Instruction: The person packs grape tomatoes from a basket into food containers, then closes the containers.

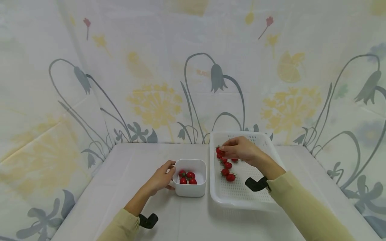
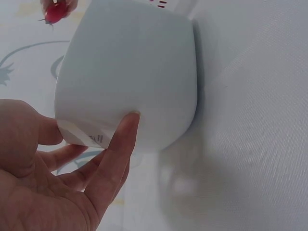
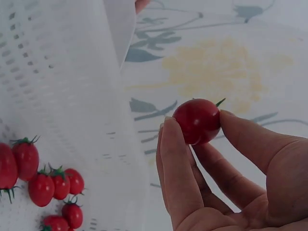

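In the head view, my left hand (image 1: 161,177) grips the left side of a small white container (image 1: 190,190). In the left wrist view, one fingertip lies on the white container's wall (image 2: 130,67) and other digits are at its edge. Several red cherry tomatoes (image 1: 190,175) sit inside it. My right hand (image 1: 242,150) is above the left part of a white perforated basket (image 1: 247,202). Between thumb and fingers it pinches one cherry tomato (image 3: 197,121) with a bit of green stem. More cherry tomatoes (image 3: 41,188) with green tops lie in the basket below.
The basket stands right beside the small container, on a table with a white cover (image 1: 193,221). Behind rises a floral-patterned sheet (image 1: 156,67), which also hangs along both sides. Black wrist mounts (image 1: 256,184) sit at both sleeves.
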`<state>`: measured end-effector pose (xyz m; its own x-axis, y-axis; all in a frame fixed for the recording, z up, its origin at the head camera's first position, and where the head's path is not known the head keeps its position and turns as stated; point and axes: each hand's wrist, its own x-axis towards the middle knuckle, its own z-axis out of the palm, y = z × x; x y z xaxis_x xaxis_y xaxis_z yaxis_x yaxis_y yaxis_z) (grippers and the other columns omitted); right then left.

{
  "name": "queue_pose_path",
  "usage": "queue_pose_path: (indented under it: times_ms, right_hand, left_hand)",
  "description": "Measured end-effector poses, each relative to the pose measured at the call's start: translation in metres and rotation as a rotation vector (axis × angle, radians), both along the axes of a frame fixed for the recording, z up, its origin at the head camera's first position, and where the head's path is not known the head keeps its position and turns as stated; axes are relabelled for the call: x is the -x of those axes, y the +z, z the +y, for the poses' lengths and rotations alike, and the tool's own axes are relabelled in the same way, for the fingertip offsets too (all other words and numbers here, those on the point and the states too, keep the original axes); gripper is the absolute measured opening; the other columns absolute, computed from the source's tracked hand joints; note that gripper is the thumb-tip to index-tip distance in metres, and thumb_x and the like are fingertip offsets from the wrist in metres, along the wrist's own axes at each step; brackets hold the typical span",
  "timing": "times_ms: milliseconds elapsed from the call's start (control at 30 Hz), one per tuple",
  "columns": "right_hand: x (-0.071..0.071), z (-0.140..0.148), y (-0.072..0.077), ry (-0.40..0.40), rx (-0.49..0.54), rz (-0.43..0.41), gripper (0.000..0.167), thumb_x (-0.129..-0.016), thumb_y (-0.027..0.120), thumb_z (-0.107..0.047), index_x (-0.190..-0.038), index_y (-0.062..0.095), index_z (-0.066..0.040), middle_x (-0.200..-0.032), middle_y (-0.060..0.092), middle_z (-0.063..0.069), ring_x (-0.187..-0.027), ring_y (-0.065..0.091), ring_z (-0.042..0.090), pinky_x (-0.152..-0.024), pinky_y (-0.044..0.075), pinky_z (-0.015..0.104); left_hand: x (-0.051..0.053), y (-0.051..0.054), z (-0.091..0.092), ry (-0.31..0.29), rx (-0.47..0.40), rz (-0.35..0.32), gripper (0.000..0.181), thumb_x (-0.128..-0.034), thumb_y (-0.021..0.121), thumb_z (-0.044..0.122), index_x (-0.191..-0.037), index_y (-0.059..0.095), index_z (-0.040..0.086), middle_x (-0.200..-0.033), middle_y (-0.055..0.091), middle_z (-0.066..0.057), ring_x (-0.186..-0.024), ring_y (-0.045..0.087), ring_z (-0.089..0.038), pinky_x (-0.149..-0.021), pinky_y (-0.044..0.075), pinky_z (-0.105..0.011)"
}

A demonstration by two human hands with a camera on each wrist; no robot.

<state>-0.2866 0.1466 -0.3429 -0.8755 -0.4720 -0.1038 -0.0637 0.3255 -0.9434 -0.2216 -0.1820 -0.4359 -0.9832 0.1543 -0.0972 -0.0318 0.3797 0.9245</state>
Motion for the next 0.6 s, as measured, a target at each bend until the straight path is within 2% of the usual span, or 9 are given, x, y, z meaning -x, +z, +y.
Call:
queue_pose_path:
  times_ms: [167, 333, 467, 600]
  right_hand:
    - [-0.015, -0.013, 0.005, -0.065, -0.075, 0.123, 0.03, -0.099, 0.068, -0.018, -0.117, 0.069, 0.006, -0.111, 0.073, 0.016, -0.101, 0.073, 0.031, -0.093, 0.06, 0.04]
    - [-0.03, -0.025, 0.011, -0.103, -0.096, 0.176, 0.029, -0.099, 0.069, -0.021, -0.115, 0.071, 0.003, -0.105, 0.073, 0.013, -0.091, 0.075, 0.023, -0.089, 0.061, 0.038]
    - [-0.042, -0.033, 0.014, -0.124, -0.074, 0.205, 0.028, -0.099, 0.069, -0.02, -0.114, 0.07, 0.003, -0.104, 0.072, 0.014, -0.087, 0.074, 0.023, -0.085, 0.062, 0.037]
    - [-0.051, -0.04, 0.01, -0.127, -0.035, 0.234, 0.025, -0.098, 0.069, -0.017, -0.113, 0.071, 0.003, -0.104, 0.074, 0.014, -0.089, 0.072, 0.025, -0.081, 0.062, 0.034]
  left_hand:
    - [-0.001, 0.0, 0.0, 0.006, 0.002, 0.004, 0.035, -0.1097, 0.045, 0.017, -0.142, 0.049, 0.004, -0.144, 0.05, -0.023, -0.105, 0.065, -0.039, -0.062, 0.065, -0.043]
    - [0.0, 0.001, 0.001, 0.011, 0.013, 0.007, 0.035, -0.1097, 0.045, 0.017, -0.142, 0.049, 0.004, -0.143, 0.051, -0.023, -0.107, 0.064, -0.039, -0.063, 0.065, -0.044]
    - [0.0, 0.0, 0.002, 0.015, 0.02, 0.005, 0.035, -0.1095, 0.045, 0.016, -0.142, 0.049, 0.004, -0.142, 0.051, -0.023, -0.109, 0.063, -0.041, -0.063, 0.065, -0.044]
    - [-0.001, 0.0, 0.002, 0.018, 0.023, 0.001, 0.036, -0.1093, 0.045, 0.016, -0.143, 0.049, 0.004, -0.142, 0.051, -0.023, -0.11, 0.063, -0.042, -0.062, 0.065, -0.044]
